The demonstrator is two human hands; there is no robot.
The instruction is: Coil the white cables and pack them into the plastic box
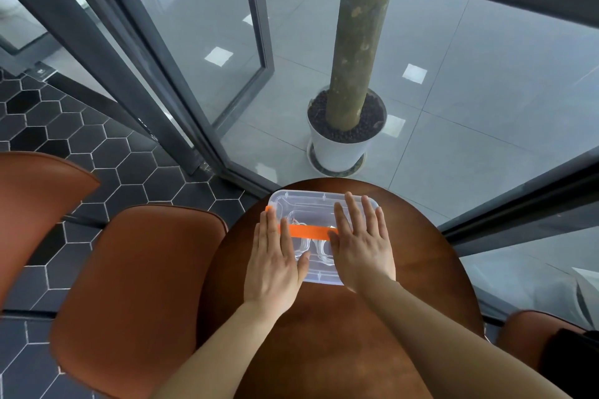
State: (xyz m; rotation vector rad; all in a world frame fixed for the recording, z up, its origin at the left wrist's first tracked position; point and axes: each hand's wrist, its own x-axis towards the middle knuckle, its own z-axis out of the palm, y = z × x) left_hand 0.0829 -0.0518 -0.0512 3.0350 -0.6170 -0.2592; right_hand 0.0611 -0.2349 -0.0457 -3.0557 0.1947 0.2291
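Clear plastic box (pixel 324 204) holds coiled white cables (pixel 319 248); left hand (pixel 275 256) and right hand (pixel 361 246) lie open-palmed on its lid; press evenly along every edge.

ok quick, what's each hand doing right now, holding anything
Left hand: open, fingers flat on the lid of the plastic box, holding nothing.
Right hand: open, pressed flat on the same lid, holding nothing.

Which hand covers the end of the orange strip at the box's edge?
The left hand; the right hand covers the orange strip's other end, mid-lid.
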